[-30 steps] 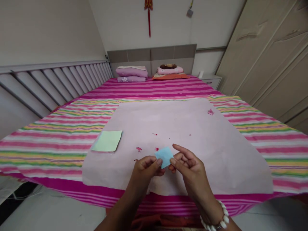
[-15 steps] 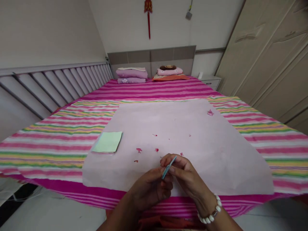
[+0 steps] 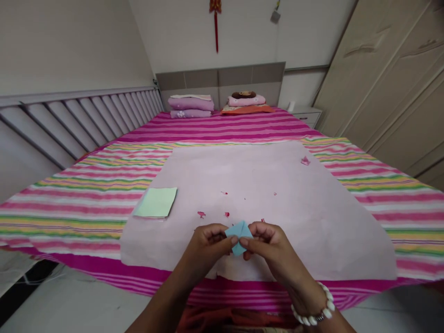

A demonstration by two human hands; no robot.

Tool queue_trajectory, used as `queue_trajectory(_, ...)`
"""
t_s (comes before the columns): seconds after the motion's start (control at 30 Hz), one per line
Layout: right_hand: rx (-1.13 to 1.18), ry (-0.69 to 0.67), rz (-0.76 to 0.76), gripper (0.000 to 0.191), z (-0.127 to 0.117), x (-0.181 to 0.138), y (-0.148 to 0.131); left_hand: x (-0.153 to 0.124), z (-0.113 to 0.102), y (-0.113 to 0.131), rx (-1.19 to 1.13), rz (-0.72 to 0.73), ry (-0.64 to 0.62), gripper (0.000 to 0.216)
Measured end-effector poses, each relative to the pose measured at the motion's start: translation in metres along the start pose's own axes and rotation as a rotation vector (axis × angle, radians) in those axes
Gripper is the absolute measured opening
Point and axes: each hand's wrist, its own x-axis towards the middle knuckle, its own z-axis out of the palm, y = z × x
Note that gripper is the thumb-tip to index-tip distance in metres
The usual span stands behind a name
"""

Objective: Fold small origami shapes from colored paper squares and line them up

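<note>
Both hands are pinching one small piece of paper. The left hand [image 3: 208,243] is gripping the blue paper [image 3: 238,231] from its 9 o'clock side and the right hand [image 3: 268,245] from 3 o'clock, with the thumb tips almost meeting over the middle. The other fingers are curling in underneath.

Quick count:
- two hands
- one blue paper
- one pale green sheet [image 3: 156,202]
- one big pale pink sheet [image 3: 294,231], covering the striped bed cover [image 3: 69,203]
- one bigger pink scrap [image 3: 305,160]
- about five tiny pink bits, e.g. one at [image 3: 200,214], though some are too small to be sure of
- a white bead bracelet [image 3: 317,314], sitting on the right wrist

The blue paper is light blue and looking folded. A peak is poking up at 12 o'clock above the thumbs and a smaller point is hanging down at 6 o'clock. I can't tell how many layers it has.

It's sitting right between the two hands, held up over the near edge of the pink sheet, at about 6 o'clock on that sheet. The green sheet is lying well off at 10 o'clock from the hands, half on the pink sheet's left edge. The bigger scrap is sitting far off at 1 o'clock. The tiny bits are lying just past the fingers, at 11 to 12 o'clock.
</note>
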Motion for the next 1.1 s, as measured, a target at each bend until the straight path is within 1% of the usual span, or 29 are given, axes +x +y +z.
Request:
queue_trajectory(0.1,0.001,0.06,-0.03,0.016,0.003,-0.003,0.0,0.001,0.005,-0.002,-0.02,0.023,0.05,0.015)
queue_trajectory(0.27,0.028,0.097,-0.05,0.016,0.003,-0.005,0.002,0.001,0.009,-0.003,-0.045,0.022,0.068,0.011)
queue_trajectory(0.47,0.054,0.084,-0.044,0.012,0.003,-0.006,0.001,-0.001,0.007,0.001,-0.036,0.029,0.052,0.006)
queue_trajectory(0.6,0.082,0.085,-0.043,0.008,0.004,-0.006,0.0,0.0,0.004,-0.003,-0.069,0.043,0.047,0.003)
queue_trajectory(0.77,0.127,0.095,-0.053,0.006,0.004,-0.006,-0.004,0.001,0.001,-0.01,-0.097,0.081,0.035,0.009)
queue_trajectory(0.97,0.151,0.113,-0.068,0.011,0.004,-0.007,-0.004,-0.003,0.003,-0.003,-0.022,0.19,-0.003,0.018)
queue_trajectory(1.1,0.088,0.09,-0.108,0.011,0.002,-0.007,-0.001,-0.005,0.006,0.001,0.037,0.161,0.021,0.009)
